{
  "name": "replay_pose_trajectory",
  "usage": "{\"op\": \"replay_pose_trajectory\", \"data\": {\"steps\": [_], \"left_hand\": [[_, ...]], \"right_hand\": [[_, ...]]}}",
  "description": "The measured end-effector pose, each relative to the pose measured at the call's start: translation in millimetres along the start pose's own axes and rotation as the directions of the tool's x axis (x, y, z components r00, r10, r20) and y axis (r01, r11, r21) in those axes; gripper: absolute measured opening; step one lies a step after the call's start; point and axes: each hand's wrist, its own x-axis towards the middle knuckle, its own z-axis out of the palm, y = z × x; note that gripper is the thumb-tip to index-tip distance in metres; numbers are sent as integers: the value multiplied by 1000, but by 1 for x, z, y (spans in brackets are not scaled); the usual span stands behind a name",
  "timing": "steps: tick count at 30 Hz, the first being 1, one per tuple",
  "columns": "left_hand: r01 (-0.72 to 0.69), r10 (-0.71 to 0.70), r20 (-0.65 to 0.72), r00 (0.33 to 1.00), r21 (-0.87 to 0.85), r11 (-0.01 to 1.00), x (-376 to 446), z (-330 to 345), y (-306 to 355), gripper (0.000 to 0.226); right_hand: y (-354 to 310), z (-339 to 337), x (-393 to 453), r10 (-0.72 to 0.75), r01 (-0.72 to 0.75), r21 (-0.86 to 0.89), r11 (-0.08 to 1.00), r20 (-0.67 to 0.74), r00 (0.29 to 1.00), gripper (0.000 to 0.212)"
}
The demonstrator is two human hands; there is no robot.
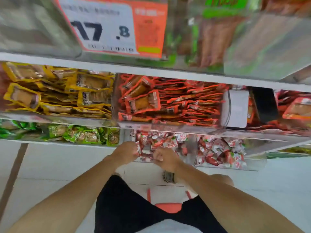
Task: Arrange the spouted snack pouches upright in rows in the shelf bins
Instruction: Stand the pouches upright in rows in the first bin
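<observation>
pouches (161, 142): glossy red-white plastic film, crinkled. bin (190, 148) walls: clear hard plastic, smooth, some glare. orange packs (168, 101) and yellow packs (58, 91) above: shiny film with clear windows. green packs (80, 135): glossy film too. shelf (151, 71) edge: smooth white, looks like painted metal. price card (104, 26): paper behind a glossy cover. floor (50, 162): pale smooth tile, slight sheen. shorts (134, 207): matt black cloth.

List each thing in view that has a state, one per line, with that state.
left hand: fingers curled, gripping red-and-white pouches
right hand: fingers curled on pouches in the same bin
red-and-white pouches: jumbled, not in rows
right-hand bin of red-and-white pouches: heaped loosely
orange packs: mostly on edge in rows, a few lying flat on top
yellow packs: piled untidily
green packs: lying loose
</observation>
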Motion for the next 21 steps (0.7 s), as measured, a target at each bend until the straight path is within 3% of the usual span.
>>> {"op": "replay_pose_trajectory", "data": {"steps": [4, 7, 11, 14, 16, 18, 21], "left_hand": [[-190, 230, -87, 969, 327, 926, 42, 39, -21, 48], [-144, 253, -91, 963, 620, 771, 64, 53, -25, 61], [0, 197, -224, 955, 661, 750, 83, 74, -30, 54], [59, 193, -303, 933, 660, 749, 89, 84, -33, 49], [57, 214, -310, 927, 676, 734, 85, 84, -30, 51], [79, 202, -327, 923, 676, 733, 77, 82, -23, 46], [143, 227, -371, 901, 747, 650, 63, 81, -17, 45]], "right_hand": [[32, 30, 49, -225, 191, -213, 958, -147, 963, 17], [52, 47, 75, -374, 336, -225, 915, -156, 914, 39], [68, 56, 93, -549, 515, -265, 815, -69, 833, 37], [80, 64, 101, -623, 582, -338, 740, -20, 782, 52], [83, 70, 98, -645, 589, -356, 725, -51, 763, 54], [86, 76, 93, -646, 589, -305, 748, -133, 751, 43], [95, 83, 88, -643, 587, -279, 760, -191, 742, 46]]}}
